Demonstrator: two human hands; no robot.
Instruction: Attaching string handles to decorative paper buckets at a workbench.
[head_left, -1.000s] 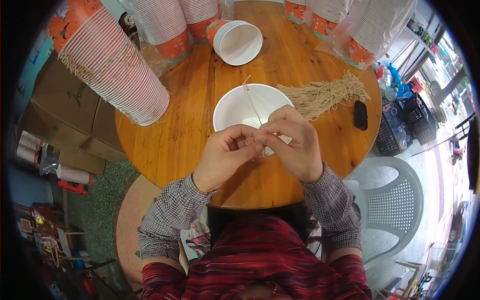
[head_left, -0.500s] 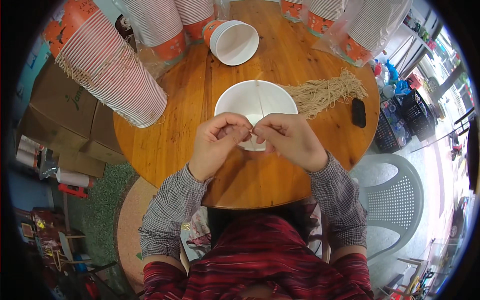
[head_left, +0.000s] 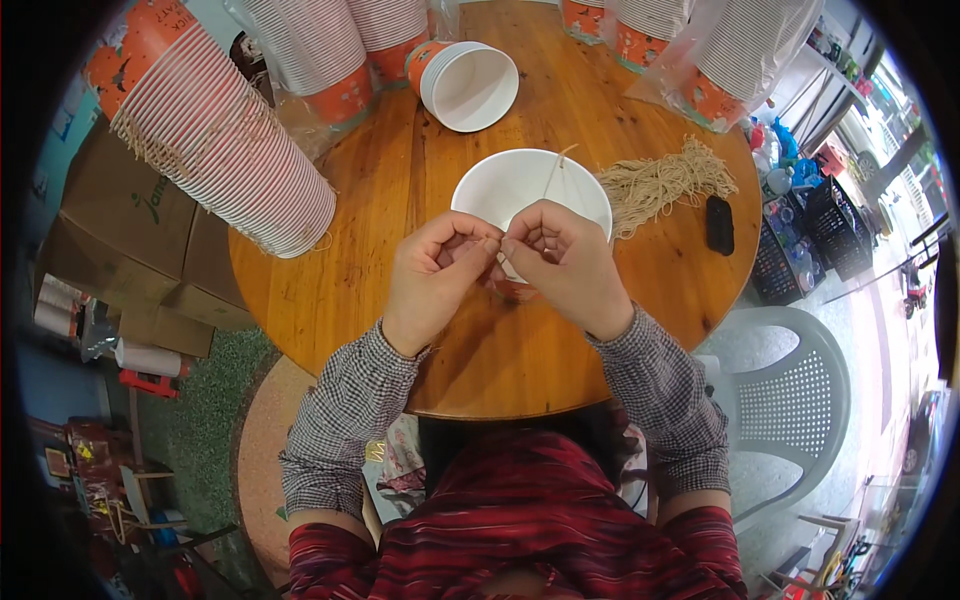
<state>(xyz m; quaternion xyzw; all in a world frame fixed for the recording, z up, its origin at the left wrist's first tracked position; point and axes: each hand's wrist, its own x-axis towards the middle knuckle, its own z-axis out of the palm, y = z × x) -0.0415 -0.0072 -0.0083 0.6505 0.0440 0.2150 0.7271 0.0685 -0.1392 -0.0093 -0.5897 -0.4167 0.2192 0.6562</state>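
Left grip and right grip held tip to tip above the worktop; on both, thumb pressed to forefinger, the other fingers curled in. A thin tan cord pinched between the fingertips; the pinched part too small to be made out, partly hidden by the right grip. From there the cord is led up past the far side of the right grip to the rim of a white-lined bucket. Bucket stood open end up, just beyond and below both grips, its near side partly covered by them; some orange outer wall seen beneath the fingertips.

To the right of the right grip, near the bucket: a loose bundle of tan cords, with a small black object just beyond it to the right. Well left of the left grip: a tall, leaning stack of nested buckets, cords draped along it. Farther ahead of the grips: a few nested buckets laid on their side, mouth facing the grips. Farthest off, plastic-wrapped bucket stacks noted ahead-left and ahead-right.
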